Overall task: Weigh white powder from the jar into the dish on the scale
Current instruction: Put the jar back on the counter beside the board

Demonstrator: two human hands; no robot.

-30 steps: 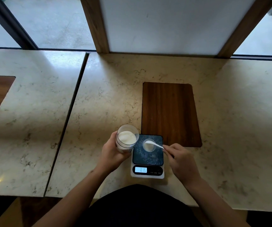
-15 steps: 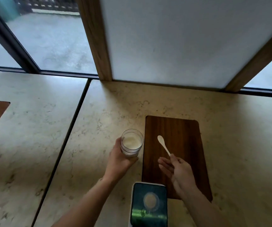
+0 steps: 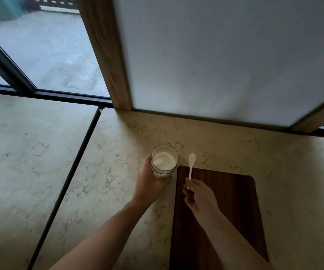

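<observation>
My left hand [image 3: 150,185] grips a clear glass jar [image 3: 164,162] half full of white powder, at the far left corner of the dark wooden board [image 3: 225,201]. My right hand [image 3: 198,195] pinches the handle of a small white plastic spoon [image 3: 191,164], whose bowl points away from me, just right of the jar. The spoon's bowl looks empty. The scale and the dish are out of the frame.
The marble counter [image 3: 118,191] runs under both arms, with a dark seam [image 3: 69,182] to the left. A white wall panel [image 3: 225,55] with wooden posts [image 3: 106,55] rises close behind the jar. A window lies to the left.
My head has tilted up, so the scale and dish have dropped out of view. Both hands moved away from the scale toward the wall, with the jar and the spoon in them.
</observation>
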